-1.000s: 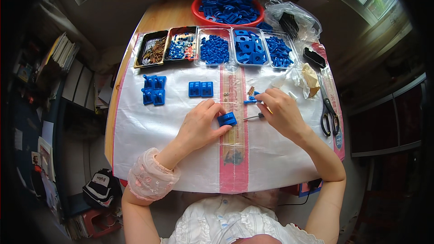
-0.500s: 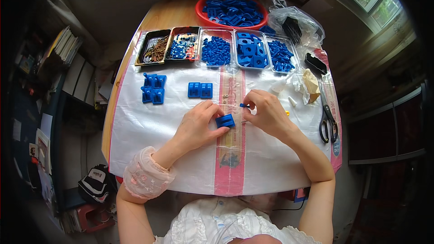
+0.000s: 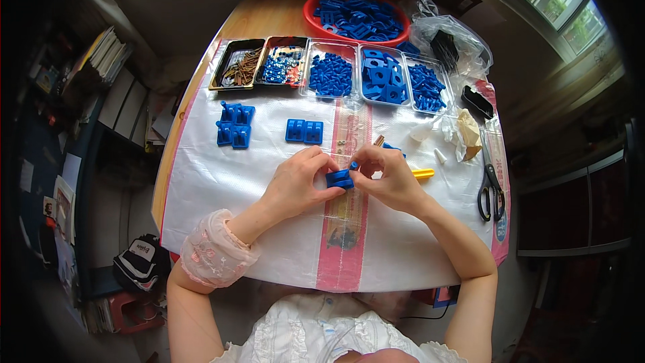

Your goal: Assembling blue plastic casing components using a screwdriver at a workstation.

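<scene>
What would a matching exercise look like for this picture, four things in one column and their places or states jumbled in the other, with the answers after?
Column one
1. The red basin
2. The left hand
3. The scissors
4. The yellow handle

Column two
A. Near the right edge of the table
B. Just right of the right hand
C. Behind the row of trays, heaped with blue parts
D. Gripping a blue block

Right pairs: 1-C, 2-D, 3-A, 4-B
</scene>
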A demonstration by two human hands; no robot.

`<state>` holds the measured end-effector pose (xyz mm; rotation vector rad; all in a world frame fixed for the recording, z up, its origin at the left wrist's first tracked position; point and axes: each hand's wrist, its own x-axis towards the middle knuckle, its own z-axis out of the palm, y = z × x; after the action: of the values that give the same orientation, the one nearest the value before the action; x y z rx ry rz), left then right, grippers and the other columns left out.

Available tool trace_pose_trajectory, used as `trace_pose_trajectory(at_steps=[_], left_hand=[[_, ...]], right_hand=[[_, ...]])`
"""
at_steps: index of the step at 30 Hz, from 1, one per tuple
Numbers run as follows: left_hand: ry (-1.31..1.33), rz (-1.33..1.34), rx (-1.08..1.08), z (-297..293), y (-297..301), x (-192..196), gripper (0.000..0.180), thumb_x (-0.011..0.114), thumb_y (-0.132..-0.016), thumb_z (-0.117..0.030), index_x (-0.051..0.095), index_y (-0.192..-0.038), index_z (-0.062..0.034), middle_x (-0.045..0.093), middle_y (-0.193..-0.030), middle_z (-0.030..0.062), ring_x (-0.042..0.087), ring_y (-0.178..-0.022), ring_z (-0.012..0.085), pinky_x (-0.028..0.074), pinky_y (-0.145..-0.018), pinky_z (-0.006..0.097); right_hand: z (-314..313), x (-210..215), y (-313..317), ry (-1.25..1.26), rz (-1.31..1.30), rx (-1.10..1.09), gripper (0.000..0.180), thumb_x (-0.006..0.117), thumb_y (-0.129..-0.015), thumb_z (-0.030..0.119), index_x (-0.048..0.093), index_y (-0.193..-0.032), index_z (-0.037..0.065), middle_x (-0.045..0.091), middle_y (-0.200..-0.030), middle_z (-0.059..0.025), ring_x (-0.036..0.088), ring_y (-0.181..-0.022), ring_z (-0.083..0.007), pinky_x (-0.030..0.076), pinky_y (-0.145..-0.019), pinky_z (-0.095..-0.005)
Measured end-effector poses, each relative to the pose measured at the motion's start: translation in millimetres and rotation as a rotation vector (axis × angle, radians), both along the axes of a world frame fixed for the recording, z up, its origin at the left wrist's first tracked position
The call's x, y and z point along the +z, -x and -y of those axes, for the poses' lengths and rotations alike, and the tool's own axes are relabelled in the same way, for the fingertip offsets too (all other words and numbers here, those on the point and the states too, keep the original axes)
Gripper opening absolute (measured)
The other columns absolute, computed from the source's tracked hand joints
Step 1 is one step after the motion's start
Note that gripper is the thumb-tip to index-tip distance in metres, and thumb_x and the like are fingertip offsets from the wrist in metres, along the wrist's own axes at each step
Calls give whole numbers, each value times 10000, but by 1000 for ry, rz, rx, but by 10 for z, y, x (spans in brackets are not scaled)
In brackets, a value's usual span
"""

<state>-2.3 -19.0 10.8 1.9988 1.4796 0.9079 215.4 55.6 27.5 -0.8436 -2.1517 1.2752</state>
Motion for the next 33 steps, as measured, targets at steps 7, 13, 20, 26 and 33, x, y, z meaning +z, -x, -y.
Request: trace_pose_trajectory(at_steps=[7, 13, 20, 26, 33], left_hand=[[4, -7, 8, -2, 6, -11, 311, 864, -769, -216, 685, -984, -79, 638, -955, 67, 657, -880, 236, 542, -786, 364], [-21, -3, 2, -4, 10, -21, 319, 867, -763, -194, 682, -993, -76, 645, -954, 63, 655, -870, 228, 547, -780, 352], [-30, -7, 2, -8, 12, -26, 323, 873, -753, -174, 678, -991, -76, 645, -949, 57, 648, -849, 211, 545, -763, 335], [-36, -9, 10, -5, 8, -35, 323, 876, -746, -181, 678, -976, -72, 636, -931, 57, 632, -821, 211, 535, -743, 339], [-52, -6, 4, -10, 8, -47, 321, 874, -747, -190, 678, -972, -71, 634, -930, 57, 628, -817, 212, 532, -737, 337]], right_hand=[[40, 17, 78, -116, 26, 50, 125, 737, -859, 33, 667, -956, -5, 622, -801, -48, 568, -669, -109, 469, -599, -282], [45, -5, 92, -194, 40, 80, 133, 732, -837, 38, 646, -934, 6, 602, -794, -72, 561, -660, -167, 459, -597, -311], [65, 18, 99, -226, 78, 101, 141, 706, -849, 50, 623, -945, -11, 627, -874, -132, 637, -742, -278, 510, -669, -387], [75, -22, 91, -224, 75, 112, 136, 709, -849, 43, 621, -934, -16, 635, -860, -146, 661, -750, -304, 520, -684, -398], [77, -51, 88, -239, 55, 108, 137, 715, -844, 39, 633, -936, -18, 635, -823, -147, 656, -722, -310, 513, -666, -404]])
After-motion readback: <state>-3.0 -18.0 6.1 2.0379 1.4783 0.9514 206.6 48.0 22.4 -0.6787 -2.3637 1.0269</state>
